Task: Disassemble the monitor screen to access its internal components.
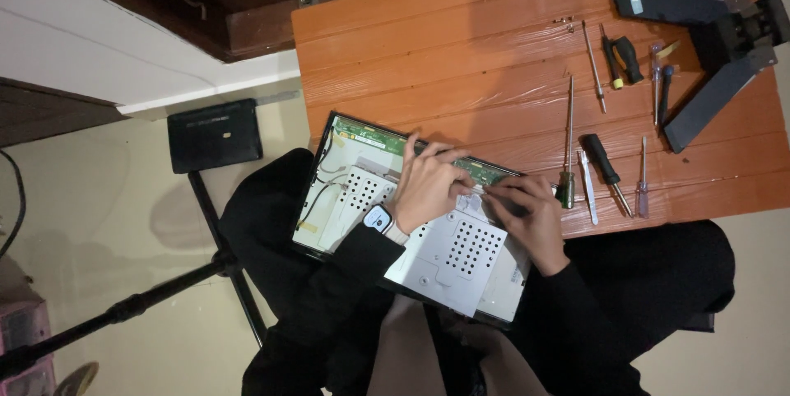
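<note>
An opened flat monitor (448, 260) lies back-up at the near edge of an orange wooden table (494, 42), partly over my lap. Its silver metal shield has perforated patches, and a green circuit strip (370, 134) runs along its far edge. My left hand (426, 184), with a watch on the wrist, rests fingers-down on the shield near that strip. My right hand (527, 211) is beside it, fingertips pinched at the panel's far edge by a small connector; what it grips is too small to tell.
Several screwdrivers (568, 145) and thin tools (640, 176) lie to the right of the monitor. A black monitor stand (708, 42) lies at the table's far right. A black tripod (206, 223) with a flat black plate stands on the floor to the left.
</note>
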